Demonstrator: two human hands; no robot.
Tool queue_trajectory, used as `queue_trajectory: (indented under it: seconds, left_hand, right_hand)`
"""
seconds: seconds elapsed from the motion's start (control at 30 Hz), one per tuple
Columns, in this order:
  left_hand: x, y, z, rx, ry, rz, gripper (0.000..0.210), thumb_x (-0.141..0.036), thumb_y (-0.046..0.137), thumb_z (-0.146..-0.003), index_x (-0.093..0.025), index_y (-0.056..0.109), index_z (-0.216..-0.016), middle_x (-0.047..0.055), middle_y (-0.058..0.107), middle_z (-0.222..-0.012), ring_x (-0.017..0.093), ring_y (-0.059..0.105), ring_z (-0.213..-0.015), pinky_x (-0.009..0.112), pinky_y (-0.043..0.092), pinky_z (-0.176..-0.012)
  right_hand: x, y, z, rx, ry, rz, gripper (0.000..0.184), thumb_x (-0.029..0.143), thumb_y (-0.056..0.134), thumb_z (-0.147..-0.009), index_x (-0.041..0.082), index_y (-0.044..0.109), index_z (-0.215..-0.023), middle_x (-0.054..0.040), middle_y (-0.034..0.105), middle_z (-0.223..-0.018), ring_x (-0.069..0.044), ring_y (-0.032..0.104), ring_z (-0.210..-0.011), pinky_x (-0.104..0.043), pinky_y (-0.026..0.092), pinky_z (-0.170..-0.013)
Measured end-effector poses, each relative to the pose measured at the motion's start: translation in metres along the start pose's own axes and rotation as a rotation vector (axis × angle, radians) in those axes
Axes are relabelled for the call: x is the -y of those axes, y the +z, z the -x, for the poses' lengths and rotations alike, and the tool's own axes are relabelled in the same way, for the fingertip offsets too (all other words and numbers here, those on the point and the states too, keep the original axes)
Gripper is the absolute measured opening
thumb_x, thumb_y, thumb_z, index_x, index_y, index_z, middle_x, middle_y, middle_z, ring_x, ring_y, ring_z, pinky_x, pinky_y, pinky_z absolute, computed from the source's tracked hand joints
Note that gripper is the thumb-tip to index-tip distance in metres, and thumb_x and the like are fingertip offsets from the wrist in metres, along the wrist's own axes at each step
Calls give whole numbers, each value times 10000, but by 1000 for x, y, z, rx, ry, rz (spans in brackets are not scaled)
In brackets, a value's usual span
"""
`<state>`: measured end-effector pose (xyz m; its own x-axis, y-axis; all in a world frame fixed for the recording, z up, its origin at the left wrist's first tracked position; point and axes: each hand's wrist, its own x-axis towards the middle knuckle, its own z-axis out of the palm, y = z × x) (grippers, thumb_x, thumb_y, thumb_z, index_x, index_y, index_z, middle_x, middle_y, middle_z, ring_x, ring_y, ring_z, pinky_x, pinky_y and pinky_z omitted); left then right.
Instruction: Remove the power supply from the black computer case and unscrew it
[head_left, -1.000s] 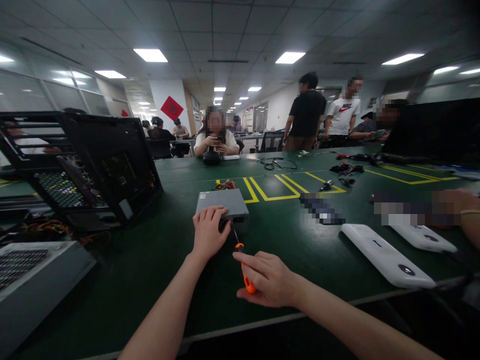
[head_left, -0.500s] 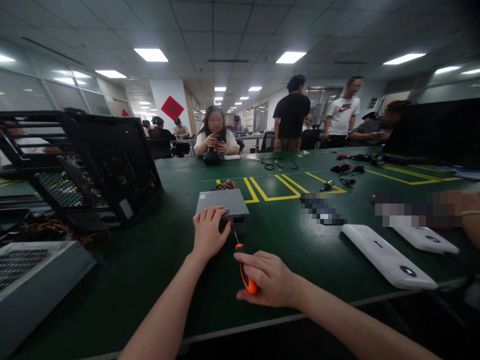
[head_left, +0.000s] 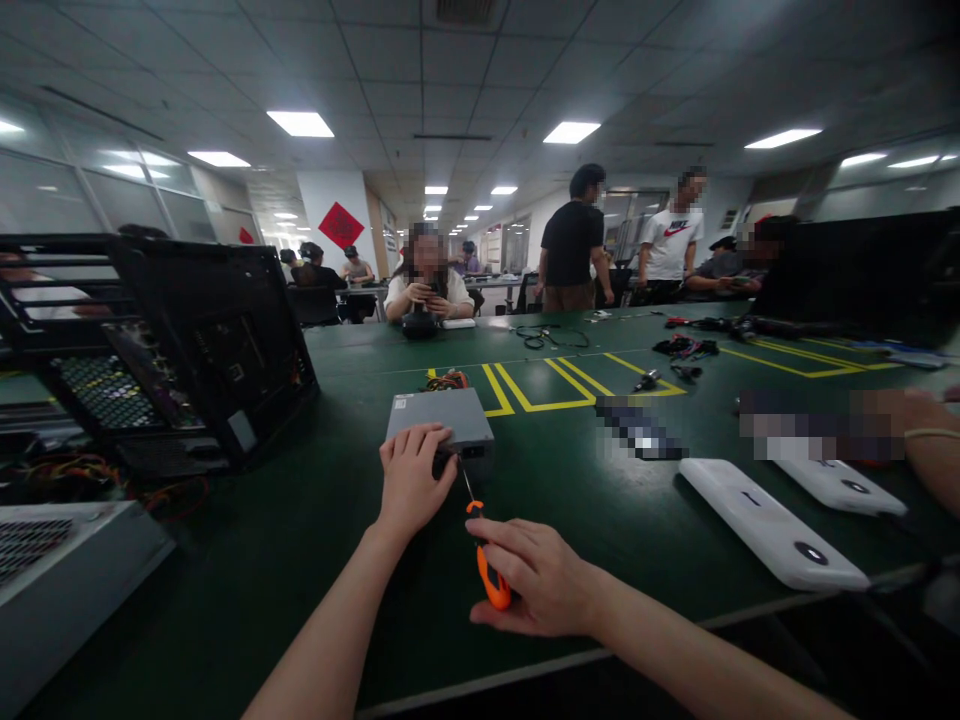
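A grey computer power supply unit (head_left: 454, 412) lies on the green table with its wires coming out at the far side. My left hand (head_left: 412, 478) grips its near left part, fingers over the top and thumb down the near face. In my right hand (head_left: 541, 575) is an orange and black screwdriver (head_left: 491, 578), held by its handle between thumb and fingers. Its thin shaft points away from me to the near face of the power supply, beside my left thumb. The tip is too hard to make out against the dark face.
An open black computer case (head_left: 217, 350) stands at left, behind a grey metal box (head_left: 82, 580). White devices (head_left: 772, 520) lie at right near another person's arm (head_left: 934, 430). Cables (head_left: 551, 336) and yellow tape lines are farther back. A person (head_left: 427, 285) sits opposite.
The whole view has shifted slightly, so things appear a little lower. Both hands keep their holds; the screwdriver stays against the power supply's near side.
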<state>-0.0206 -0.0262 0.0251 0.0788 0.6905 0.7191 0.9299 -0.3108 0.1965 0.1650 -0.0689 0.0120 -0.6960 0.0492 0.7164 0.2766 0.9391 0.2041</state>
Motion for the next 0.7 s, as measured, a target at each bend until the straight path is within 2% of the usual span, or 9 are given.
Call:
queue_trajectory:
  seconds: [0.13,0.2,0.3,0.37,0.47,0.57,0.7]
  left_hand:
    - [1,1,0,-5,1,4,281,-258,507,-746,-260,547,-1025,53,560,-1088,230,454,-1020,396,289,-849]
    - [2,2,0,-5,3,3,280,-259,504,-748,-260,546,-1025,53,558,-1094,230,452,-1026,396,287,-849]
    - [2,2,0,-1,7,-1,279,-264,499,-753,-263,543,-1028,47,557,-1097,224,454,-1026,394,287,-852]
    - [1,1,0,3,7,-3,284,-268,504,-750,-264,544,-1031,45,558,-1094,223,457,-1019,395,287,-854]
    - [1,0,0,11,5,-1,297,-261,516,-738,-261,545,-1033,50,556,-1097,227,454,-1018,398,287,-859]
    - [1,0,0,22,-2,4,311,-260,521,-732,-261,542,-1043,57,553,-1104,234,447,-1028,402,284,-860]
    - [1,0,1,22,-6,6,316,-255,525,-727,-259,539,-1043,53,552,-1107,233,446,-1030,398,282,-866]
  right_hand:
    - [0,-3,-3,102,-50,2,387,382,420,-815,125,429,-1103,-185,548,-1060,-207,548,-975,-292,483,-712]
    - [0,-5,-4,125,-63,31,352,369,427,-820,156,452,-1099,-166,548,-1066,-190,570,-911,-296,482,-710]
    - [0,-5,-6,108,-96,85,286,397,462,-815,155,523,-954,-136,582,-1029,-146,586,-739,-275,486,-651]
    - [2,-5,-8,104,-119,116,252,384,477,-813,144,535,-869,-133,604,-986,-140,585,-704,-262,488,-623]
    - [9,-8,-12,100,-59,165,176,294,494,-812,165,516,-929,-156,599,-989,-172,596,-794,-281,493,-660]
    - [17,-16,-18,135,65,217,242,165,477,-802,177,476,-1043,-195,559,-1059,-218,566,-947,-298,491,-704]
    - [23,-21,-24,150,126,307,217,90,392,-817,165,496,-992,-181,569,-1034,-213,564,-950,-303,486,-725]
